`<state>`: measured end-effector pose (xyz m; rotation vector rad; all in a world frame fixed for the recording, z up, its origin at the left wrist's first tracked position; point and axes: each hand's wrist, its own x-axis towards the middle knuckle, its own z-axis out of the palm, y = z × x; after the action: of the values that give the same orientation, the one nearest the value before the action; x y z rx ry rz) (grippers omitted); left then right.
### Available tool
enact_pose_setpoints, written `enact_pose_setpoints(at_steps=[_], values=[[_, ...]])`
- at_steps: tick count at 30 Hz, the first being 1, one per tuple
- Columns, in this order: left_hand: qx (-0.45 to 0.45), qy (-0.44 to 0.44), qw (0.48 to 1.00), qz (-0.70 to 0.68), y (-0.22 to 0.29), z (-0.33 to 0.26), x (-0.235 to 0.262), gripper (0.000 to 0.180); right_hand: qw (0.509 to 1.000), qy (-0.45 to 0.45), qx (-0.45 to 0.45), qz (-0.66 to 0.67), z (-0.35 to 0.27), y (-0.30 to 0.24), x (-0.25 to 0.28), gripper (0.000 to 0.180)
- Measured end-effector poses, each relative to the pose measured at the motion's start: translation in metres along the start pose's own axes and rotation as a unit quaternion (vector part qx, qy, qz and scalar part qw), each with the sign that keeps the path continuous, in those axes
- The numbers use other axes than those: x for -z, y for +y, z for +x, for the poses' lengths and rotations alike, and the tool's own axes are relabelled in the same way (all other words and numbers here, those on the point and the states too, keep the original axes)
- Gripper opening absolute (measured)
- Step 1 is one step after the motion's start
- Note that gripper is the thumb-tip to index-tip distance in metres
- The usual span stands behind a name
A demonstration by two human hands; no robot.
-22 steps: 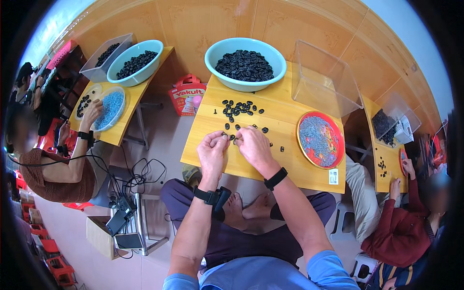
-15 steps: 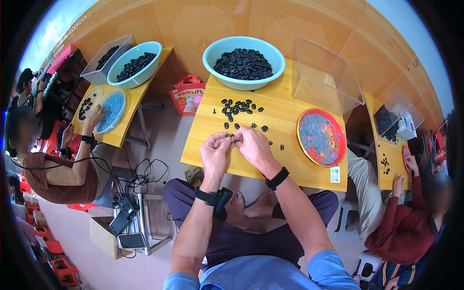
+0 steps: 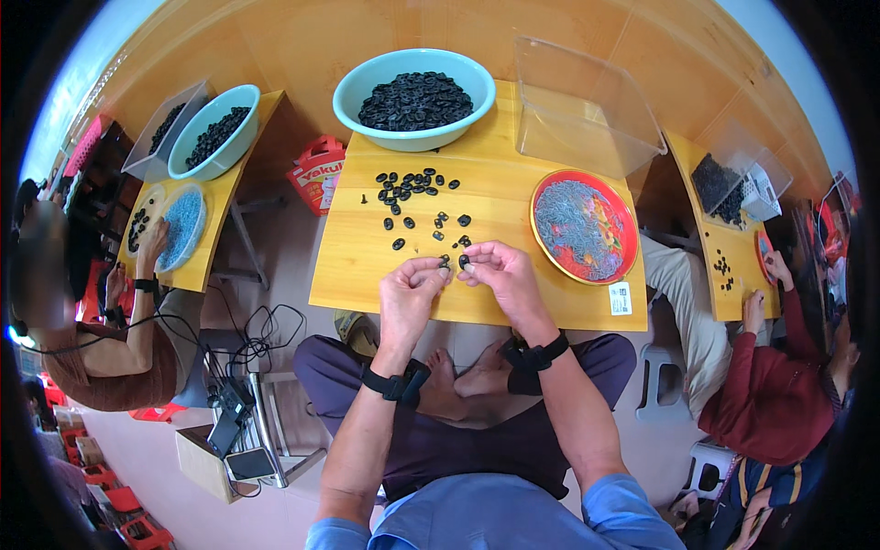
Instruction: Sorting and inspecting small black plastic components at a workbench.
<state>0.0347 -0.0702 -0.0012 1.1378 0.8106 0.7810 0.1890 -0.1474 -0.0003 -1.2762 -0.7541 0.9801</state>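
Note:
Near the table's front edge, my left hand (image 3: 412, 291) pinches a small dark piece (image 3: 445, 261) between thumb and fingertips. Just to its right, my right hand (image 3: 502, 282) grips a black oval plastic piece (image 3: 464, 261) the same way. A small gap separates the two hands. Beyond my fingertips several similar black oval pieces (image 3: 409, 223) lie loose on the wooden table (image 3: 357, 266), with a cluster farther back. To the right of my right hand rests a red round tray (image 3: 631, 240) holding many thin silvery pins (image 3: 577, 225); their exact kind is too small to tell.
A light-teal basin (image 3: 346, 114) heaped with black pieces stands at the back. A clear plastic box (image 3: 587, 119) sits at the back right. People work at tables on both sides. Cables (image 3: 266, 339) and a metal stool frame (image 3: 275, 431) are on the floor at left.
My hands, together before, have come apart, each with its own piece. My right hand has turned slightly. The whole view has shifted, with the table appearing farther left.

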Motion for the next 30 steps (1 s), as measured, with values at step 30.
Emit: enact_pose_setpoints(at_steps=[30], values=[[0.034,-0.018,0.997,0.065,0.003,0.003,0.000,0.021,0.999,-0.053,0.015,-0.001,-0.001,0.009,0.003,0.018]])
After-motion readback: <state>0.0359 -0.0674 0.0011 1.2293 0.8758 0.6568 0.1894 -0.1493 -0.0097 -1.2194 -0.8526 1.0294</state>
